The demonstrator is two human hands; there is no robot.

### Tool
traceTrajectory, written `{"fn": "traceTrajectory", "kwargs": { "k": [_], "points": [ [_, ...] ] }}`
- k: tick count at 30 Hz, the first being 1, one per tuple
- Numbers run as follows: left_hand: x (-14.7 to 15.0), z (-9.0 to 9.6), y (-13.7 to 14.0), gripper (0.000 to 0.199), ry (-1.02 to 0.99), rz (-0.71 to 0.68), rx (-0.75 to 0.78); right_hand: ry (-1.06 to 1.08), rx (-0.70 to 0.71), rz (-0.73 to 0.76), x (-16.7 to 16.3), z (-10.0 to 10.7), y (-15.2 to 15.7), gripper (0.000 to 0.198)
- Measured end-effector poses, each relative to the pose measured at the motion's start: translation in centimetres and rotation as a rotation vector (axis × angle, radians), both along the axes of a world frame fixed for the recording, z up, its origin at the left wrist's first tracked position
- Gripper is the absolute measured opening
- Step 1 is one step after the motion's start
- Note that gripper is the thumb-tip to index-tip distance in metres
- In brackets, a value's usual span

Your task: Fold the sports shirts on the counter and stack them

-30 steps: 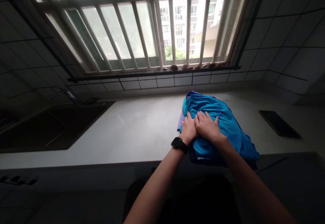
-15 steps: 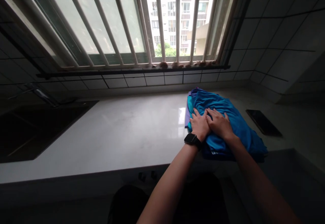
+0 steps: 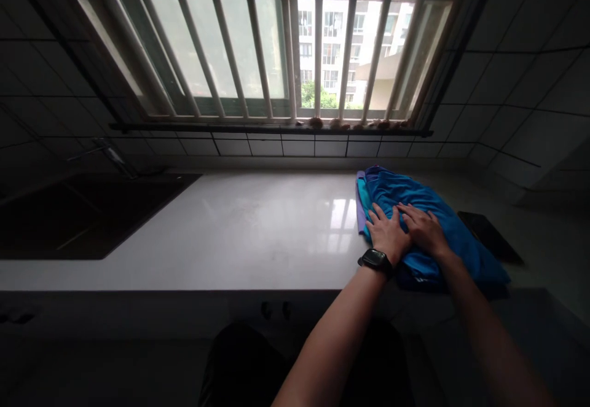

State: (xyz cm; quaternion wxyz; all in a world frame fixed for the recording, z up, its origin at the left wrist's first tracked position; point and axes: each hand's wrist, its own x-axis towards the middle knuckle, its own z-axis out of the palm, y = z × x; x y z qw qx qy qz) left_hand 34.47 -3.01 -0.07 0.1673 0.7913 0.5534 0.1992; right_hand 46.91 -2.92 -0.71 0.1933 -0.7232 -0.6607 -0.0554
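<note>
A stack of folded clothes (image 3: 461,241) lies at the right part of the counter, with a bright blue garment on top. Teal and purple layers (image 3: 361,210) peek out along its left side. My left hand (image 3: 387,233), with a black watch on the wrist, rests flat on the blue cloth, fingers spread. Close beside it, my right hand (image 3: 424,230) also lies flat on the same garment. The two hands touch or nearly touch near the thumbs. Neither one grips the cloth.
A pale, glossy counter (image 3: 258,229) runs across the view. The dark sink (image 3: 92,222) with a faucet (image 3: 117,158) is at the left. A dark phone (image 3: 491,237) lies right of the stack. Behind the counter is a barred window (image 3: 267,56) with small lumpy objects on its sill.
The view has shifted left and tilted a little, so the counter, stack and hands sit farther right in the picture. Both hands stay flat on the blue garment.
</note>
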Motion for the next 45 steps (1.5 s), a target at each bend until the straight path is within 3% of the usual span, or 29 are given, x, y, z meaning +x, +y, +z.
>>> {"fn": "traceTrajectory", "kwargs": {
  "k": [3,8,15,18,21,23,27,31,34,37,40,45],
  "points": [
    [-0.8,-0.6,-0.9,0.079,-0.003,-0.039,-0.006,0.017,0.009,0.012,0.4,-0.6,0.1,0.054],
    [-1.0,-0.8,-1.3,0.077,-0.024,-0.051,-0.014,0.101,0.025,0.019,1.1,-1.3,0.6,0.051],
    [1.0,-0.6,-0.5,0.076,-0.038,-0.049,-0.04,0.139,0.022,-0.007,2.2,-0.8,1.3,0.051],
    [0.5,-0.3,-0.1,0.077,-0.023,-0.085,-0.03,0.101,0.041,-0.002,2.5,-0.8,1.4,0.053],
    [-2.8,0.7,0.7,0.071,0.052,-0.279,0.022,0.082,0.071,-0.001,2.5,-1.0,1.4,0.052],
    [-6.5,1.6,1.5,0.05,0.147,-0.397,0.138,0.073,0.091,0.0,2.4,-1.2,1.3,0.052],
    [-15.6,2.6,3.9,0.029,0.16,-0.217,0.438,0.041,0.115,0.015,2.3,-1.3,1.3,0.051],
    [-22.2,1.4,5.9,0.017,0.106,-0.074,0.701,-0.001,0.114,0.007,2.4,-1.3,1.4,0.048],
    [-23.9,0.3,6.0,0.014,0.022,-0.002,0.841,-0.036,0.114,-0.026,2.0,-1.3,1.2,0.047],
    [-23.7,-0.2,5.4,0.012,-0.034,-0.006,0.863,-0.039,0.121,-0.224,1.3,-1.2,0.9,0.051],
    [-23.3,-0.3,5.1,0.012,-0.02,-0.08,0.793,-0.017,0.058,-0.408,1.0,-0.3,1.2,0.06],
    [-23.4,-0.4,5.1,0.009,0.062,-0.238,0.622,-0.012,-0.141,-0.524,1.9,2.4,3.3,0.056]
  ]
}}
